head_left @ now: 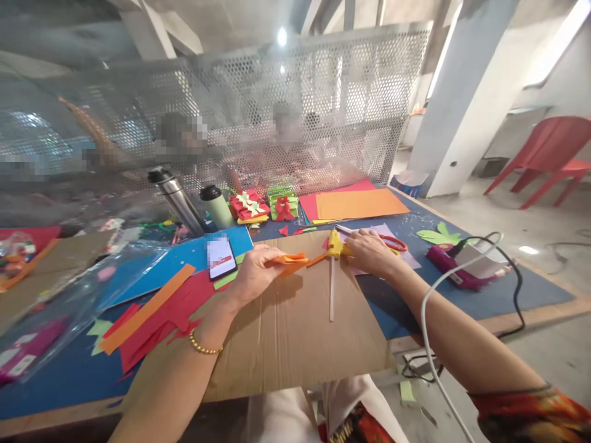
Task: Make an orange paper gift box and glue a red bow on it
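Left hand (259, 271) pinches a folded piece of orange paper (293, 264) between thumb and fingers, closed on it; the paper is just above the cardboard (295, 338), near its far edge. Right hand (369, 251) is wrapped over the handle side of a yellow glue gun (335, 245), closed on it as far as visible; the undersides of the fingers are hidden. White glue stick (332, 292) juts from the gun toward the person. Small orange strip (316, 259) sits between the folded paper and the gun; can't tell if it touches either.

Scissors (397, 243) with red handles lie just beyond the right hand, on lilac paper (412, 257). Green paper leaves (441, 234) and a purple box (475, 280) are farther right; a white cable (427, 332) loops in front of the right forearm.

Left side: phone (222, 258) on a blue sheet (143, 277), red paper (157, 323) and a long orange strip lying across it. Back of table: steel flask (178, 202), green bottle (217, 207), red paper box (249, 206) and green paper box (283, 205) side by side, then a large orange sheet (362, 204). Perforated screen (300, 104) behind. Red chair (551, 151) off right.
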A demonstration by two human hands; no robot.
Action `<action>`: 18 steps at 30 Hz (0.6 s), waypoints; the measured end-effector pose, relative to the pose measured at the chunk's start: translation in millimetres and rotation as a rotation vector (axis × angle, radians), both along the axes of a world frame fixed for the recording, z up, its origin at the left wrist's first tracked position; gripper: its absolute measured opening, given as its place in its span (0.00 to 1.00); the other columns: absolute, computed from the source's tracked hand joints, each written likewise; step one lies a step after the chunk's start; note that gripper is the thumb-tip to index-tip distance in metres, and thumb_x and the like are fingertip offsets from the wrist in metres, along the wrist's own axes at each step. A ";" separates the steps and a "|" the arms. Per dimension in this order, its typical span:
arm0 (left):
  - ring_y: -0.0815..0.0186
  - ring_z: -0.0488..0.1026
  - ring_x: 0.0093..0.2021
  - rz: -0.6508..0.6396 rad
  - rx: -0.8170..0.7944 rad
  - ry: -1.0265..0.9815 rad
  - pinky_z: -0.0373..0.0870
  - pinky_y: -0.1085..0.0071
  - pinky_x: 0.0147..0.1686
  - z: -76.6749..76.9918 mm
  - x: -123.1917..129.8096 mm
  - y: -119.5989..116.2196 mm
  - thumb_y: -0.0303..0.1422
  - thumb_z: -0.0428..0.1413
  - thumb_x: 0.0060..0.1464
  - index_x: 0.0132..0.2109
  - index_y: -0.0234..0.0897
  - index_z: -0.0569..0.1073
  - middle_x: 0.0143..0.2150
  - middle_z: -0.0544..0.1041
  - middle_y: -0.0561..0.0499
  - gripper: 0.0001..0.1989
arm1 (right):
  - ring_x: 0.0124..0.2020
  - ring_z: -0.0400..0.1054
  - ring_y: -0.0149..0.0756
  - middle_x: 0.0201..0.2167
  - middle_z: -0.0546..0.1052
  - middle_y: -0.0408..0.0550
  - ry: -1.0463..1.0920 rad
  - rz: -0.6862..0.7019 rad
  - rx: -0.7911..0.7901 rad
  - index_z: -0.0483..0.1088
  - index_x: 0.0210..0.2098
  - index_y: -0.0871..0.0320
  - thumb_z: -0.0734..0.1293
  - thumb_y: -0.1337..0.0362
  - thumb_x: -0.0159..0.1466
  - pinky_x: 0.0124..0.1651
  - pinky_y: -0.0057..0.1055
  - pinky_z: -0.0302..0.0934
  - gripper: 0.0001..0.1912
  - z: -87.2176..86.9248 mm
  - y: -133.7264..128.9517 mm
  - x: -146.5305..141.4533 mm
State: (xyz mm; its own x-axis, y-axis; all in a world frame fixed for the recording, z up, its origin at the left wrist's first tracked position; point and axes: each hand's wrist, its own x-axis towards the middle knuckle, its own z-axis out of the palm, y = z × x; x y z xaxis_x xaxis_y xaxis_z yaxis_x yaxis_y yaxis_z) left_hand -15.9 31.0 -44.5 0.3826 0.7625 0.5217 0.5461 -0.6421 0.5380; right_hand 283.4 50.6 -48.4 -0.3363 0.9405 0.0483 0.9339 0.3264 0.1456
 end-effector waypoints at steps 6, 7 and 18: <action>0.62 0.76 0.31 -0.010 -0.062 -0.064 0.72 0.66 0.33 -1.5 -1.1 3.7 0.32 0.65 0.57 0.36 0.40 0.87 0.31 0.83 0.49 0.05 | 0.42 0.74 0.47 0.42 0.81 0.61 0.169 0.021 0.096 0.77 0.39 0.61 0.65 0.62 0.70 0.45 0.38 0.61 0.10 -6.0 4.7 9.6; 0.63 0.75 0.31 -0.014 -0.081 -0.081 0.71 0.67 0.32 -1.9 -1.1 4.4 0.32 0.65 0.57 0.36 0.40 0.86 0.30 0.82 0.49 0.05 | 0.38 0.73 0.43 0.40 0.80 0.58 0.270 0.022 0.115 0.75 0.39 0.60 0.66 0.60 0.69 0.42 0.36 0.61 0.10 -5.9 5.6 12.7; 0.66 0.71 0.29 0.002 -0.140 -0.177 0.66 0.71 0.30 0.6 -2.6 8.3 0.35 0.64 0.58 0.35 0.39 0.87 0.28 0.80 0.50 0.08 | 0.23 0.61 0.30 0.25 0.71 0.40 0.957 0.349 0.242 0.61 0.30 0.52 0.64 0.62 0.64 0.26 0.29 0.53 0.08 22.4 -33.4 -8.6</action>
